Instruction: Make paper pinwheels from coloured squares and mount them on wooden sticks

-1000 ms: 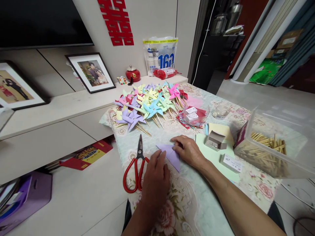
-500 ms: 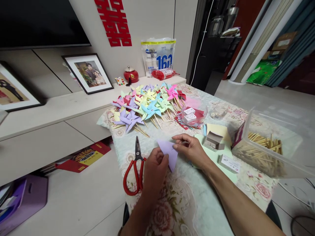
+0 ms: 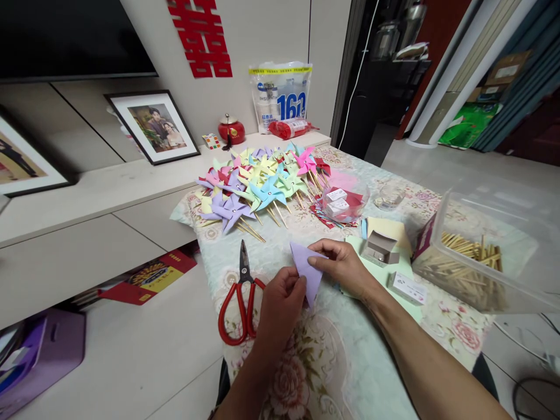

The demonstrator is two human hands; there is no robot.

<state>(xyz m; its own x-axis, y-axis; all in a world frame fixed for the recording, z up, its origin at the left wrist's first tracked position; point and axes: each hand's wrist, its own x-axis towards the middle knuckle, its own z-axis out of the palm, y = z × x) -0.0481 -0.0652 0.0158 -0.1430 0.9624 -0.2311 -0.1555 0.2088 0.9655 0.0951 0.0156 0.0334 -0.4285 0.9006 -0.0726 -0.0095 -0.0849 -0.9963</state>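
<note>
A purple sheet of paper (image 3: pixel 310 279), folded to a triangle, is held between both hands above the table. My left hand (image 3: pixel 284 300) pinches its lower left edge between thumb and fingers. At its upper right, my right hand (image 3: pixel 343 265) grips the paper with the thumb in front and fingers behind. Red-handled scissors (image 3: pixel 242 297) lie just left of my left hand, blades pointing away from me. Past the hands lies a heap of finished paper pinwheels (image 3: pixel 265 181) in several colours, on wooden sticks.
On the right stands a clear plastic bin (image 3: pixel 464 262) of short wooden sticks. Near it are an open small box (image 3: pixel 380 248), a closed white box (image 3: pixel 406 288) and green paper sheets (image 3: pixel 359 248). A clear bowl (image 3: pixel 345 204) holds small boxes. A floral cloth (image 3: pixel 350 361) covers the table.
The folded purple paper and my left hand have shifted slightly to the right. My right hand's fingers have curled in and now grip the paper more fully.
</note>
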